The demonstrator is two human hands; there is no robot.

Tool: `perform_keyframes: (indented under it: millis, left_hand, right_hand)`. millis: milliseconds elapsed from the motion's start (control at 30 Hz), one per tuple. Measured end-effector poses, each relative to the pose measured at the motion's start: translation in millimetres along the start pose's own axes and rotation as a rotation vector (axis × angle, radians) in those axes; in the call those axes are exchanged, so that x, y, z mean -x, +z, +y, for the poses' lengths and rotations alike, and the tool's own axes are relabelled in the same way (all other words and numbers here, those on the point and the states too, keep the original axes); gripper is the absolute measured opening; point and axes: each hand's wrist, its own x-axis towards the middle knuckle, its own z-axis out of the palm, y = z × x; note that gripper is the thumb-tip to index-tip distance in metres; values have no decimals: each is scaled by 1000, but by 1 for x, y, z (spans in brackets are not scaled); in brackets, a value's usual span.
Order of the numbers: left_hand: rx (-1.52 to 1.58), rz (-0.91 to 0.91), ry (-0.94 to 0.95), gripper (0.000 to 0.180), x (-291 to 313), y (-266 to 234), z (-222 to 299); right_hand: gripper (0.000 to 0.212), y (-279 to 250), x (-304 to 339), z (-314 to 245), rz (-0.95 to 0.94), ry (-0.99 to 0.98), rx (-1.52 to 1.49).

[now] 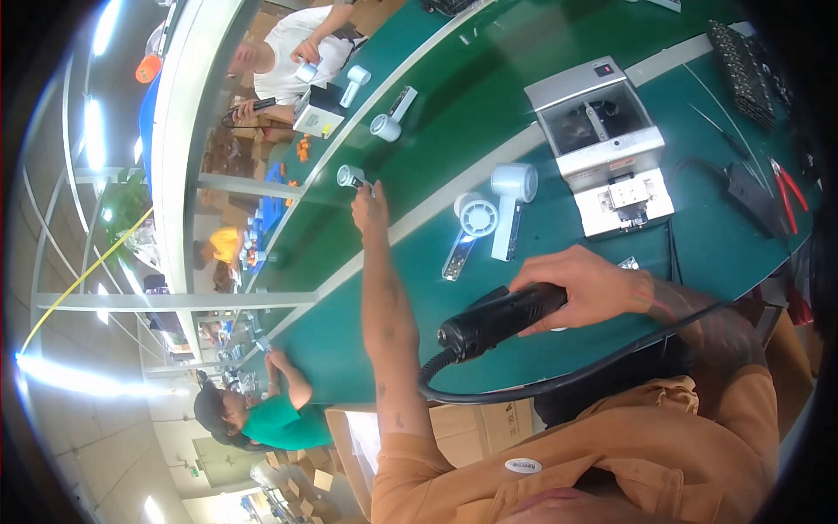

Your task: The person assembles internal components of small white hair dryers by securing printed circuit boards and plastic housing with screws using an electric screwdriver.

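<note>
My left hand [370,208] reaches out over the green conveyor belt, its fingers closed on the handle end of a light blue handheld fan [349,175]. In my right hand [594,281] is a black electric screwdriver [502,323], gripped round its body; a thick black cable loops from its near end. The screwdriver's tip is hidden behind the hand. Between the hands, two more fans lie on the green bench: one fan [478,218] shows its round grille, and the other fan [514,182] lies beside it. Parts show inside their handles.
A silver metal machine [602,131] stands beyond my right hand. Red-handled pliers [788,194] and a thin screwdriver [720,131] lie at the right. Another fan [386,127] sits on the belt. Co-workers sit across the belt [301,57] and at the left [275,419].
</note>
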Motion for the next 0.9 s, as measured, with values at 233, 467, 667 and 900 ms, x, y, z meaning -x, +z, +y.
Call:
perform_keyframes:
  millis: [233, 467, 667, 900]
  left_hand:
    - [27, 181, -220, 24, -8, 8, -16]
    - [553, 305, -451, 31, 0, -18, -110]
    - [1432, -5, -514, 41, 90, -76, -79]
    - [1034, 163, -474, 36, 298, -145, 4]
  right_hand:
    - [41, 1, -2, -7, -64, 73, 7]
    - [40, 3, -8, -18, -103, 36, -52]
    - [41, -2, 4, -5, -43, 82, -69]
    - [40, 0, 0, -2, -10, 59, -111]
